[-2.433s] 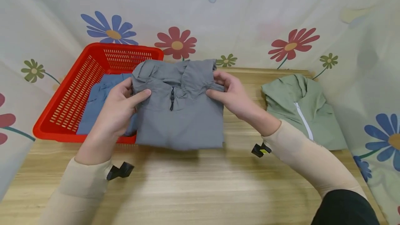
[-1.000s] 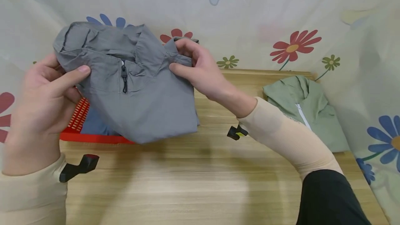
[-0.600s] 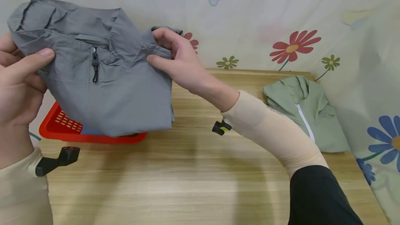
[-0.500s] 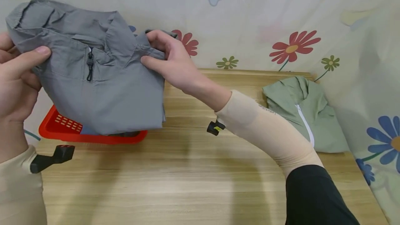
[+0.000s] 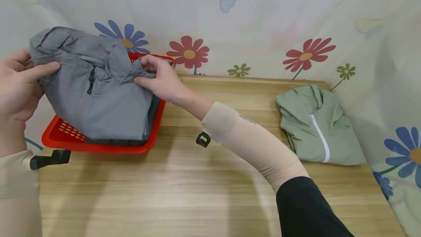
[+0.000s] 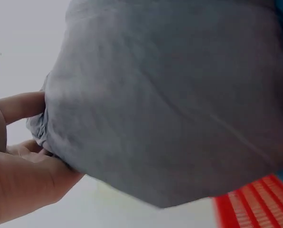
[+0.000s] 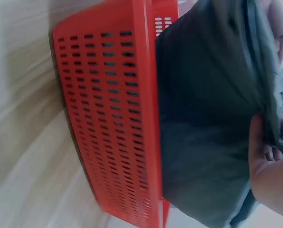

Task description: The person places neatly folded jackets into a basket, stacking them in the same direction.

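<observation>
A folded grey jacket (image 5: pixel 108 109) with a short black zip pull hangs over the red plastic basket (image 5: pixel 105 149), covering most of its opening. My left hand (image 5: pixel 18 87) pinches the jacket's left upper corner, thumb in front and fingers behind. At the opposite upper corner, my right hand (image 5: pixel 162 81) pinches the cloth the same way. In the left wrist view, the jacket's underside (image 6: pixel 155 104) spreads above the basket corner (image 6: pixel 248 204). Seen from the right wrist, the jacket (image 7: pixel 208 109) sits just past the basket's slotted wall (image 7: pixel 103 114). Dark cloth (image 5: pixel 154 111) shows beneath it; the blue garment is mostly hidden.
A folded light green jacket (image 5: pixel 329 138) with a white zip lies on the wooden table (image 5: pixel 184 193) at the right. A flower-printed curtain (image 5: pixel 256 28) hangs behind and along both sides. The basket stands at the table's back left.
From in front of the basket's right side, both hands carry the grey jacket left and up, then lower it over the basket. The green jacket stays in place.
</observation>
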`<action>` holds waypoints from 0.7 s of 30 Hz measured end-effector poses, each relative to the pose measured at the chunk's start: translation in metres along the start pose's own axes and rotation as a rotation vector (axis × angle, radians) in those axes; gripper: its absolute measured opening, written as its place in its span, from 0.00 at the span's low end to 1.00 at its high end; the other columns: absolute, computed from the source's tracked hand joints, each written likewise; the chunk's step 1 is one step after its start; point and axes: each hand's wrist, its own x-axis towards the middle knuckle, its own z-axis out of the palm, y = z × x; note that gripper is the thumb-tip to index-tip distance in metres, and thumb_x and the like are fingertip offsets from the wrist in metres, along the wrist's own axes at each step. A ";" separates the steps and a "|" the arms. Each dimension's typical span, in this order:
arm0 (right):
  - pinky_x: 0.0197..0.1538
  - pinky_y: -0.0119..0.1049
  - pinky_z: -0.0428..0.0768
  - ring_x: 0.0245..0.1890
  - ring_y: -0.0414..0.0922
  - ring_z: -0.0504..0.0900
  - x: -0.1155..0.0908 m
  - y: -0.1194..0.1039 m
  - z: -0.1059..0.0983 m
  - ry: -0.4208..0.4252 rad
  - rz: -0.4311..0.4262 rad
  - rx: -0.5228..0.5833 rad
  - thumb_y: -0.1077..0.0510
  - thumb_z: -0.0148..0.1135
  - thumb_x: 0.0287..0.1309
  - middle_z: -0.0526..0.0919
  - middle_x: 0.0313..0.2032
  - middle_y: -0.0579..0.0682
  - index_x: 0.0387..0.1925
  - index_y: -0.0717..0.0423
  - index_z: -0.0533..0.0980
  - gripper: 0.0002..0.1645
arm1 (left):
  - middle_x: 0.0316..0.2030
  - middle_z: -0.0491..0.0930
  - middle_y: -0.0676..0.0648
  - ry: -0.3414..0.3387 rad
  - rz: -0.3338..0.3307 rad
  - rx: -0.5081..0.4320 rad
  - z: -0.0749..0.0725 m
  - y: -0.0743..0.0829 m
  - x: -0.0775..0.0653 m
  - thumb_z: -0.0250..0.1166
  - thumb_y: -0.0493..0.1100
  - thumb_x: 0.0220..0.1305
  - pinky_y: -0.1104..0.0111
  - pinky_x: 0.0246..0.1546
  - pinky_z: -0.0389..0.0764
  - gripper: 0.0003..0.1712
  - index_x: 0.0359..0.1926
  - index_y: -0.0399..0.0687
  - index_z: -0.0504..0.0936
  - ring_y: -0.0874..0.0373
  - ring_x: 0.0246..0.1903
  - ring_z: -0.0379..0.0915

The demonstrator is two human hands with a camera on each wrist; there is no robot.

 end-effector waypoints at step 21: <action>0.52 0.28 0.79 0.54 0.50 0.80 -0.019 0.044 -0.012 -0.012 0.085 -0.255 0.67 0.65 0.66 0.77 0.57 0.59 0.61 0.64 0.72 0.24 | 0.66 0.54 0.17 -0.276 -0.295 1.118 -0.012 -0.036 0.004 0.48 0.63 0.78 0.28 0.55 0.67 0.50 0.79 0.29 0.41 0.19 0.60 0.55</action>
